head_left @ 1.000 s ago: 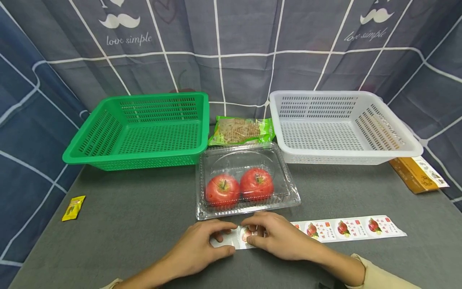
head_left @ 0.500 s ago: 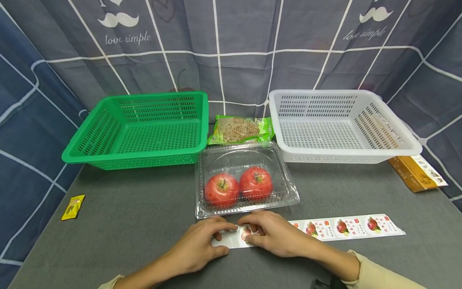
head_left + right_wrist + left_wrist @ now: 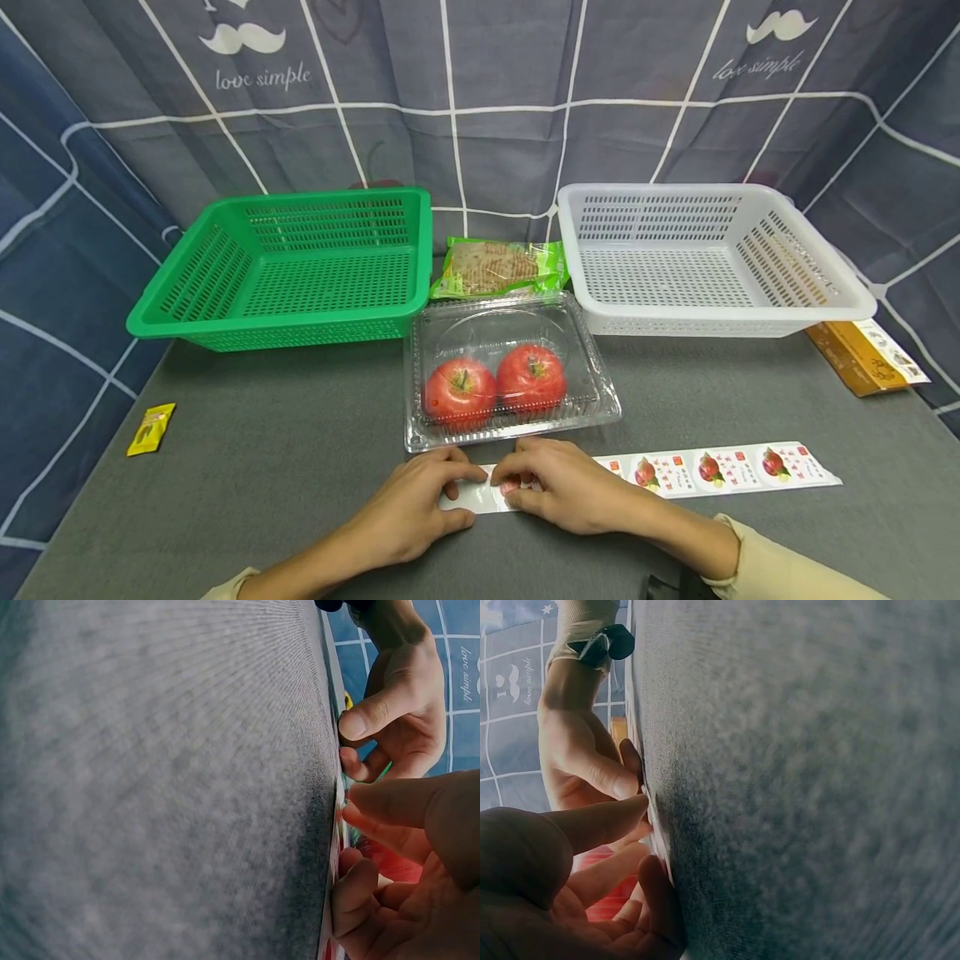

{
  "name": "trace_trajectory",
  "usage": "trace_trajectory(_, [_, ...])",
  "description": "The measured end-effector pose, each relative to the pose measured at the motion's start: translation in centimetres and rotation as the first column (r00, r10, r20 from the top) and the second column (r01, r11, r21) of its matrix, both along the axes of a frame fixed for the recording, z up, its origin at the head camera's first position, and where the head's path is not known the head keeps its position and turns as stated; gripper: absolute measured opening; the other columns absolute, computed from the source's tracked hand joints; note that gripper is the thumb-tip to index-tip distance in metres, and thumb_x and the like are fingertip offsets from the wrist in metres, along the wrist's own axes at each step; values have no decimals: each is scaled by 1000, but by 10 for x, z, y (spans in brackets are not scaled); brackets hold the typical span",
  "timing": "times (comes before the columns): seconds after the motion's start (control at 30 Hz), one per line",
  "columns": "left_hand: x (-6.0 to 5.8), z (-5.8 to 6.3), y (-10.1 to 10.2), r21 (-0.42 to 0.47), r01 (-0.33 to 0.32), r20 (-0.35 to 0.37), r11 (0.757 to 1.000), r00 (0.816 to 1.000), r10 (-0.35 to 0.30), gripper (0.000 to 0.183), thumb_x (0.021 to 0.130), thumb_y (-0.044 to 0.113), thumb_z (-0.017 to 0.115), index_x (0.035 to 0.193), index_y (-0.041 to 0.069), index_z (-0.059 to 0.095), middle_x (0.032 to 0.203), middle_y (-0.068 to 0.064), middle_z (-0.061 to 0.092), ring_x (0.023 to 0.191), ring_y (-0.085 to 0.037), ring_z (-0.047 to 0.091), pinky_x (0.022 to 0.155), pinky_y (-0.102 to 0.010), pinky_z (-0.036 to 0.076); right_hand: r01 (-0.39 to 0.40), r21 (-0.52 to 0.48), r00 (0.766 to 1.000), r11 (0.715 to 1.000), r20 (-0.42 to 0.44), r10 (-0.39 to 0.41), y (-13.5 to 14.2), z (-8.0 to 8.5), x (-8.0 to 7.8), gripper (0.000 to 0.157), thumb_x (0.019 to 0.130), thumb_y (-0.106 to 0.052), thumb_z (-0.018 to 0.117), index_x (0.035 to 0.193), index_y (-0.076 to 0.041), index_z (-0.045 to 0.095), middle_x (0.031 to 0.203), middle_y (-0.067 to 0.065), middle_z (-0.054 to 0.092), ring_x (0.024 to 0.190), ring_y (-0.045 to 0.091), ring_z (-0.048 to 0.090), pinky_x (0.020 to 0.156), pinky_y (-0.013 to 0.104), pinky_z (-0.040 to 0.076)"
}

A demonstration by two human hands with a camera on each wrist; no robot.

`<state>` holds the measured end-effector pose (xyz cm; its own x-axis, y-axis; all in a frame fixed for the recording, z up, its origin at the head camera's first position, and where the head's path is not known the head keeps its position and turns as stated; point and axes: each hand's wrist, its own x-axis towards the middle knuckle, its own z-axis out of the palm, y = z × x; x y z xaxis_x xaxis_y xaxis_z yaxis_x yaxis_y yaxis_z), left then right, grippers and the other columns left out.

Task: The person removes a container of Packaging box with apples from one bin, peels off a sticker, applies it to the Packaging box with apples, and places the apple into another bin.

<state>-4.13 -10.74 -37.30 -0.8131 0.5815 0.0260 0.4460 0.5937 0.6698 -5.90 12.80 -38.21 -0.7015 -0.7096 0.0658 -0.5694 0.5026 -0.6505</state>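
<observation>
A strip of fruit stickers (image 3: 750, 469) lies across the grey table in the head view, its left end bare backing (image 3: 476, 497). My left hand (image 3: 408, 508) rests at that bare end, thumb and fingers touching the backing. Just right of it, my right hand (image 3: 573, 492) pinches the leftmost sticker (image 3: 510, 486) between thumb and fingers; its palm covers part of the strip. Both wrist views show the fingertips close together, low at the table surface. Right behind the hands sits a clear plastic clamshell box (image 3: 592, 367) with two red apples (image 3: 461, 392) inside.
At the back stand a green basket (image 3: 300, 325) on the left and a white basket (image 3: 720, 318) on the right. A green-edged food packet (image 3: 495, 268) lies between them. A yellow sachet (image 3: 151, 429) is far left, a brown box (image 3: 862, 367) far right.
The right fingertips have shifted slightly left over the leftmost sticker. The left hand has stayed nearly still, its thumb drawn back a little. The box and baskets have not moved.
</observation>
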Motion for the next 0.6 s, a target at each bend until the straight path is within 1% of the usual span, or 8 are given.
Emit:
trace_trajectory(0.13, [0,0,0,-5,4,3,1000,1000,-4,35,75,10,84,108,15,74,87,15,52,76,-1,48,67,-26,40,-26,16,999,1000,-42,26,0,1,0,17,91,-18,70,107,-26,73,83,-15,50,68,-2,43,61,17,37])
trace_trajectory(0.23, [0,-1,-1,3,5,5,1000,1000,-5,34,75,9,84,108,13,74,90,14,54,77,-1,49,67,-26,41,-28,29,999,999,-45,29,-1,1,0,15,90,-17,71,103,-26,72,83,-15,49,67,-2,41,61,17,36])
trace_trajectory(0.43, [-1,-1,-1,16,5,14,1000,1000,-5,34,74,7,84,107,11,74,91,14,56,77,-1,50,67,-25,41,-1,57,999,998,-36,3,-3,1,1,13,89,-16,72,98,-26,70,81,-17,47,66,-2,41,59,18,36])
trace_trajectory(0.6, [0,-1,-1,8,-3,23,1000,1000,3,34,74,7,83,107,11,75,90,13,55,76,-2,49,66,-26,41,35,50,999,998,-6,-35,-4,-1,1,11,88,-16,73,94,-26,71,82,-18,50,67,-1,45,60,20,39])
